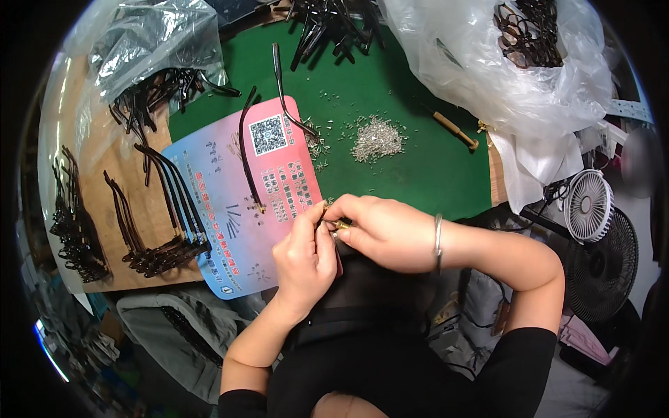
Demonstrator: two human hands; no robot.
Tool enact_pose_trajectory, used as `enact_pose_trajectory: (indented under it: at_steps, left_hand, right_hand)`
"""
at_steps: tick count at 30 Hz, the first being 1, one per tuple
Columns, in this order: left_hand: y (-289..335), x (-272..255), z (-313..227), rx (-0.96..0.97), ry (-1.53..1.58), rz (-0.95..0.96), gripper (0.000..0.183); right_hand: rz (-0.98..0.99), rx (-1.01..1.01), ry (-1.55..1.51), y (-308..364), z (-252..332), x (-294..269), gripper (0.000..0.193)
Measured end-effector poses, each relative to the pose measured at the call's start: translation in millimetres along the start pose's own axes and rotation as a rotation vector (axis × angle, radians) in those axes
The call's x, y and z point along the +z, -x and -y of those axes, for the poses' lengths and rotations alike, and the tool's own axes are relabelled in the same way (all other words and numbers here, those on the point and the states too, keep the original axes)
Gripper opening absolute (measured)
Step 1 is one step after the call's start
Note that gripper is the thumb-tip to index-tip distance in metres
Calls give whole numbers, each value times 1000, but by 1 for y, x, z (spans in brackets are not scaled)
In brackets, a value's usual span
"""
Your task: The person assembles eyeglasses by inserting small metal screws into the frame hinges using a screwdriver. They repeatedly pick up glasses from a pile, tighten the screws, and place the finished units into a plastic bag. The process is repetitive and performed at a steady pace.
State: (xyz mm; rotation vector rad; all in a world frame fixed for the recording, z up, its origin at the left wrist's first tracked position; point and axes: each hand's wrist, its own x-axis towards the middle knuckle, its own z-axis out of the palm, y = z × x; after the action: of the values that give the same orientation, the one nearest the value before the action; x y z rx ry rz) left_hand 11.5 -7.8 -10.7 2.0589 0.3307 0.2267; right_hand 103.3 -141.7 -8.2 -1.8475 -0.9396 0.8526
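My left hand [305, 254] and my right hand [387, 233] meet at the near edge of a pink and blue printed mat [209, 174]. The right fingers pinch a small brass-coloured tool [339, 224], its tip reaching toward the left fingertips. Closed in a pinch, the left fingers hold something small and dark, mostly hidden. Just beyond them, one dark eyeglass temple [245, 150] lies on the mat. A second temple [279, 76] reaches from the mat's far edge onto the green mat [418, 181]. Small silver screws [378, 139] form a pile on the green surface.
A wooden-handled screwdriver [456, 131] lies at the right. Dark eyeglass frames [164, 254] stand grouped at left; more temples [327, 28] are heaped at the back. Plastic bags [153, 42] sit at the far corners. A white fan [589, 205] and black fan [603, 265] stand right.
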Motion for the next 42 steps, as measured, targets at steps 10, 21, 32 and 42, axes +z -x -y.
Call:
enact_pose_trajectory:
  at_steps: [10, 21, 32, 42]
  left_hand:
    - [0, -21, -13, -411, 703, 77, 21]
    - [5, -50, 3, -397, 1120, 375, 36]
    - [-5, -63, 6, -358, 643, 402, 34]
    - [-15, -64, 2, -113, 93, -51, 24]
  right_hand:
    - [-97, 140, 487, 42, 49, -40, 37]
    - [-244, 72, 334, 34, 3, -41, 30]
    - [-254, 57, 369, 33, 6, -40, 29]
    - [-248, 88, 380, 36, 8, -35, 27]
